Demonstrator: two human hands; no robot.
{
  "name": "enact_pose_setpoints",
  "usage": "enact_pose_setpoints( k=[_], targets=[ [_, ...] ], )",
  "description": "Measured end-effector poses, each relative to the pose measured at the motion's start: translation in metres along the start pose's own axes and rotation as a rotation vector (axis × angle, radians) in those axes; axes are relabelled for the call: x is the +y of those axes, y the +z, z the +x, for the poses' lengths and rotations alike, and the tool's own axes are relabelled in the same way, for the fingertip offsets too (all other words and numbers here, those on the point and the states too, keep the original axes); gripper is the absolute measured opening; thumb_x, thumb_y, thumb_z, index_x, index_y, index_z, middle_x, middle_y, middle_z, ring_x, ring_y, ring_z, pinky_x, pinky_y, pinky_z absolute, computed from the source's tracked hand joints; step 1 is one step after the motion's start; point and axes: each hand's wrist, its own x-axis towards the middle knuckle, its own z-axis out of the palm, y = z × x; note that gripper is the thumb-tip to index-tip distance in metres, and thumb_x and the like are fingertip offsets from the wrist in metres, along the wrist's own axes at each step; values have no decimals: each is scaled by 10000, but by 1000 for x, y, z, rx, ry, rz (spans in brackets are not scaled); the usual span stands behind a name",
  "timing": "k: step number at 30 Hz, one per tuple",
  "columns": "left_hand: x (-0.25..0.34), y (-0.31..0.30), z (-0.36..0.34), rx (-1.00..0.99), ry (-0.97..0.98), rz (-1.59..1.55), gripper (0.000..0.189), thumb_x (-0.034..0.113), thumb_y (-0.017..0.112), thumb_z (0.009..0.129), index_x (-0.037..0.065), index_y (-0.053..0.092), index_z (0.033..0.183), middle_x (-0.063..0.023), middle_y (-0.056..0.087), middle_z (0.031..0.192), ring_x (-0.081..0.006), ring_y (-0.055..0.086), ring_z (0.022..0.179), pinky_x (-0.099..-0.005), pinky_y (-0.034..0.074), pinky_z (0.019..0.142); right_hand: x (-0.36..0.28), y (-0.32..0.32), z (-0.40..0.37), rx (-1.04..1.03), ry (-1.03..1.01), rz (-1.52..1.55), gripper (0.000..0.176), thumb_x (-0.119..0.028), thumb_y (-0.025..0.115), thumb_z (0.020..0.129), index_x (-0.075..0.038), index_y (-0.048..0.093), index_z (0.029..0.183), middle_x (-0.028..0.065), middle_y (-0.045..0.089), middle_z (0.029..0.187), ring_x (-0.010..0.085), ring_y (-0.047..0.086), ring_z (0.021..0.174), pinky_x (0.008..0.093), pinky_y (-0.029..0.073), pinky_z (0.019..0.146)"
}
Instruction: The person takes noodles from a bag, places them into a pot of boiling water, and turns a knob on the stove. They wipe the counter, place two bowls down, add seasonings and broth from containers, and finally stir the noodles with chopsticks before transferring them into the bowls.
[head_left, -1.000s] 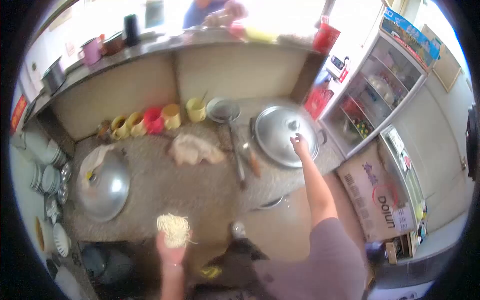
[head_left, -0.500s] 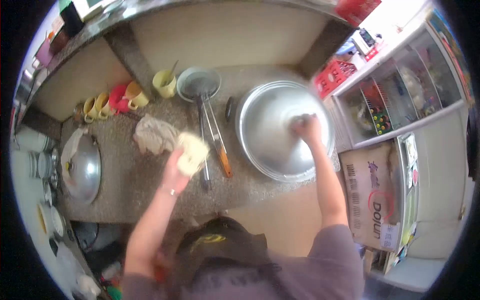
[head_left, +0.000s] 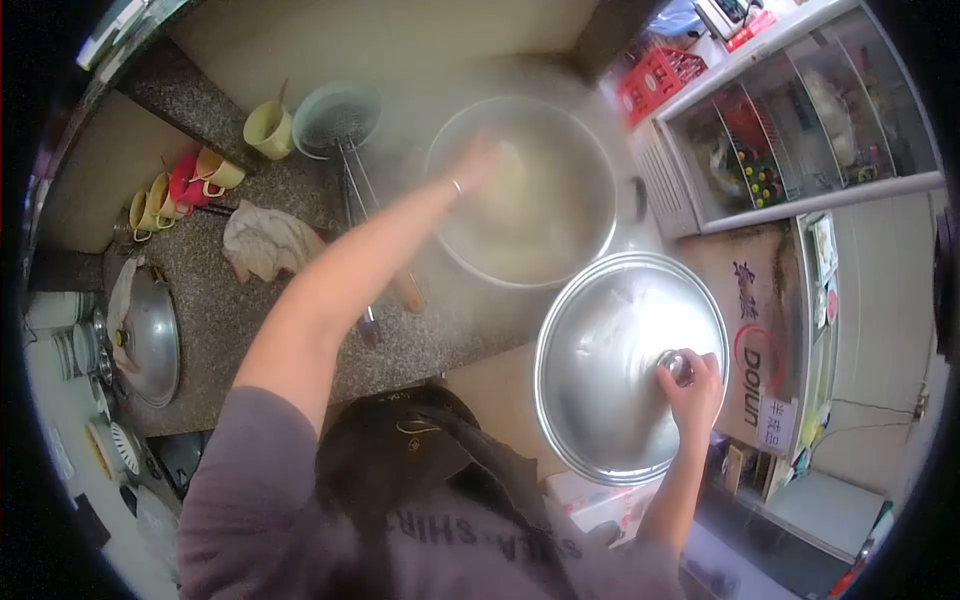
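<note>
My right hand (head_left: 697,390) grips the knob of a large shiny metal pot lid (head_left: 610,370), held away from the pot toward my body. The big metal pot (head_left: 447,240) stands uncovered on the counter, with steam rising and cloudy pale liquid (head_left: 530,225) inside. My left hand (head_left: 480,165) reaches over the pot's left side. Steam blurs its fingers, and I cannot make out whether the pale patch beside them is still in the hand. Left of the pot lies a strainer (head_left: 338,120), its handles passing under my left forearm.
A crumpled cloth (head_left: 262,240) and a yellow mug (head_left: 268,130) are on the counter. More mugs (head_left: 165,195) line the wall, near another domed lid (head_left: 152,340). At right stand a glass-front fridge (head_left: 790,130), a red crate (head_left: 660,82) and a cardboard box (head_left: 745,330).
My right hand has lifted the lid off the pot and brought it toward me, to the right. My left hand, holding a pale yellow block earlier, has moved right over the open pot.
</note>
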Motion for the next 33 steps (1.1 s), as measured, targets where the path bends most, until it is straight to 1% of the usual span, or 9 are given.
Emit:
enact_pose_setpoints(
  k=[2,4,10,15,24,29,31,32,33],
  targets=[
    [7,-12,-2,107,24,99,533,306,466,822,42,307,1256,-134,402,1238,-227,397,1128,-311,295,942,3,5,-5,-11,16,-19,333,-232,692,583,-37,593,834,92,505,725,239,537,598,328,437,551],
    [29,-43,-24,56,3,-132,503,276,478,821,26,341,1236,-95,407,1238,-211,390,1133,-298,287,946,-3,9,-1,3,-3,48,340,-242,693,580,-33,596,830,102,508,730,251,544,612,336,441,564],
    [31,-194,-161,309,273,-175,399,211,449,836,10,407,1179,-66,433,1206,-171,441,1074,-287,356,887,-72,35,49,26,-212,155,352,-261,690,583,-21,606,826,112,514,742,249,544,620,338,446,588],
    [-19,-259,-316,807,32,-495,390,234,438,857,15,406,1179,-100,462,1168,-201,471,1043,-304,361,867,-139,90,127,-56,-409,31,363,-306,637,603,-42,611,850,149,507,756,300,539,660,371,444,620],
    [-145,-205,-565,1418,-410,-725,423,316,437,853,78,403,1201,-95,419,1216,-212,443,1068,-310,350,877,-172,177,229,-28,-498,38,474,-370,661,569,-37,615,904,158,545,781,290,550,707,354,443,654],
    [-152,-171,-598,1411,-504,-688,423,338,464,832,93,433,1175,-83,476,1156,-187,503,984,-290,394,805,-167,181,234,-86,-510,78,484,-358,615,636,-1,574,961,203,564,810,339,534,804,374,422,720],
    [-173,-167,-609,1345,-381,-718,390,322,471,831,87,458,1141,-75,497,1126,-172,527,936,-281,418,762,-150,204,244,-53,-525,234,531,-375,607,656,43,552,979,228,564,888,344,537,835,384,421,732],
    [-158,-169,-604,1361,-471,-665,378,318,477,828,84,468,1125,-68,509,1104,-163,535,911,-275,421,747,-143,213,246,19,-615,96,512,-354,599,679,48,547,993,226,570,884,332,544,820,388,421,740],
    [-143,-171,-592,1368,-563,-619,367,315,484,826,81,478,1109,-61,520,1083,-154,544,886,-269,425,732,-156,199,225,-126,-462,215,502,-311,606,692,39,524,1042,215,555,931,317,538,836,382,413,768]
  ],
)
